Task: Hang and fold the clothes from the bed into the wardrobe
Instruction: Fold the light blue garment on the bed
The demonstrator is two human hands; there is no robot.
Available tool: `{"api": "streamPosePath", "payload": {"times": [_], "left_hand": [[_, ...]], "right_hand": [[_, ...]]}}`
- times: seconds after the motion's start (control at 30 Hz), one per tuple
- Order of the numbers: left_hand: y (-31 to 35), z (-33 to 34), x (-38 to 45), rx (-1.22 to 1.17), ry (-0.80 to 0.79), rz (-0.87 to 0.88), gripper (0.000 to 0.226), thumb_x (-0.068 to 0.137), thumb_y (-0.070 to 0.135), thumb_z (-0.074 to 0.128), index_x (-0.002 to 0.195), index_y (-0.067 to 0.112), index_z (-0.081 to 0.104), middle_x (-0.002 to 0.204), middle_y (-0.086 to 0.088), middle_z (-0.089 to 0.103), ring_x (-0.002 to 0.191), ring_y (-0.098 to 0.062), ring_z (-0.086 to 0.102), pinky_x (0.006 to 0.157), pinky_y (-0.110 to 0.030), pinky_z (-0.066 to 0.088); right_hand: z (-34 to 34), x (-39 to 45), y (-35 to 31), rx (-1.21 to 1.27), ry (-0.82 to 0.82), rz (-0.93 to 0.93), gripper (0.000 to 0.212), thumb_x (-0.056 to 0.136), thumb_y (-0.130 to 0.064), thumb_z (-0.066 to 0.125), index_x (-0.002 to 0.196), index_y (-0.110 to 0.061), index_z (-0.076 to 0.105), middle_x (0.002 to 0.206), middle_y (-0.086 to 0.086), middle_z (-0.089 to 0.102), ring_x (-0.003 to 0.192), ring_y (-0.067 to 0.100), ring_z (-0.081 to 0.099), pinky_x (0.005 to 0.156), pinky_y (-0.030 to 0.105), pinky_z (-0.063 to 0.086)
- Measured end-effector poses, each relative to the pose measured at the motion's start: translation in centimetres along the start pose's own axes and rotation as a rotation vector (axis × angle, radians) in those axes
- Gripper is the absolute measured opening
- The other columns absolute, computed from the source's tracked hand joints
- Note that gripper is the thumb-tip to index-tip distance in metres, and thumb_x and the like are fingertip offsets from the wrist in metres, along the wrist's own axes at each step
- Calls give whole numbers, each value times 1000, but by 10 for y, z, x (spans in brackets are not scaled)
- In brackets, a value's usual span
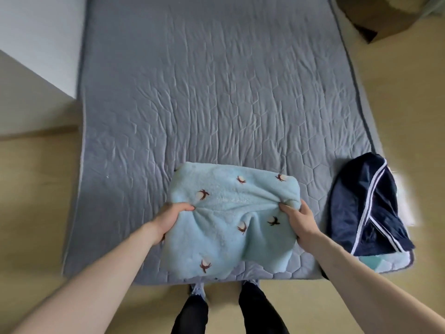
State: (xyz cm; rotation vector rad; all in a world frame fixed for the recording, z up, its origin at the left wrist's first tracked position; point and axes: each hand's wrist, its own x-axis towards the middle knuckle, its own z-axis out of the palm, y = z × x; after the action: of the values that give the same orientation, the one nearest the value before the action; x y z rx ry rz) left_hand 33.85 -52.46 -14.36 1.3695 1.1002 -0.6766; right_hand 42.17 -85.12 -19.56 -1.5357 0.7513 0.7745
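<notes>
Gripping the light blue fleece garment (231, 220) at both side edges, the person stands at the foot of the bed (216, 92), and here is the hold: the left hand (168, 219) has its fingers curled round the garment's left edge with the thumb on top, and the right hand (299, 221) pinches the right edge, fingers bunched into the pile. The fabric gathers into creases between the two grips. This garment, dotted with small brown-and-white motifs, is folded into a thick, roughly square bundle and lies on the grey quilted bed cover at the near edge of the bed, its lower edge reaching that edge. To the right of the fleece garment, apart from it, navy shorts with white stripes (368, 208) lie crumpled on the bed's near right corner. Below the fleece garment, dark trouser legs (260, 309) stand on the wooden floor (36, 213).
</notes>
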Motion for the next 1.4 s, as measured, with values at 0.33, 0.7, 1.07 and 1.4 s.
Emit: {"api": "streamPosePath", "payload": {"times": [0.33,0.7,1.07,1.4], "left_hand": [[-36,-71,-224,-319,115,135,31,91,25,65,114,7,75,108,-15,77,102,-34,74,94,-43,55],[-164,-219,-339,-578,329,240,57,64,34,81,116,9,74,106,-14,78,100,-35,74,101,-51,54],[-302,-402,-423,-845,432,341,64,60,28,83,120,10,71,108,-14,77,101,-34,74,94,-45,56],[-348,-547,-488,-950,612,485,49,75,26,80,121,8,72,111,-15,77,103,-34,74,98,-48,55]], "right_hand": [[47,-184,-62,-289,-370,-79,90,53,-40,101,131,-32,56,114,3,75,103,27,74,89,51,61],[201,-316,-66,-563,-537,-498,65,76,-5,83,128,-37,60,111,-4,73,104,19,70,86,38,58],[409,-460,0,-668,-728,-687,65,75,-6,85,128,-36,61,111,-5,74,102,18,70,89,41,57],[598,-556,12,-720,-961,-779,66,76,-7,84,129,-38,61,105,-6,77,98,16,73,84,39,59]]}}
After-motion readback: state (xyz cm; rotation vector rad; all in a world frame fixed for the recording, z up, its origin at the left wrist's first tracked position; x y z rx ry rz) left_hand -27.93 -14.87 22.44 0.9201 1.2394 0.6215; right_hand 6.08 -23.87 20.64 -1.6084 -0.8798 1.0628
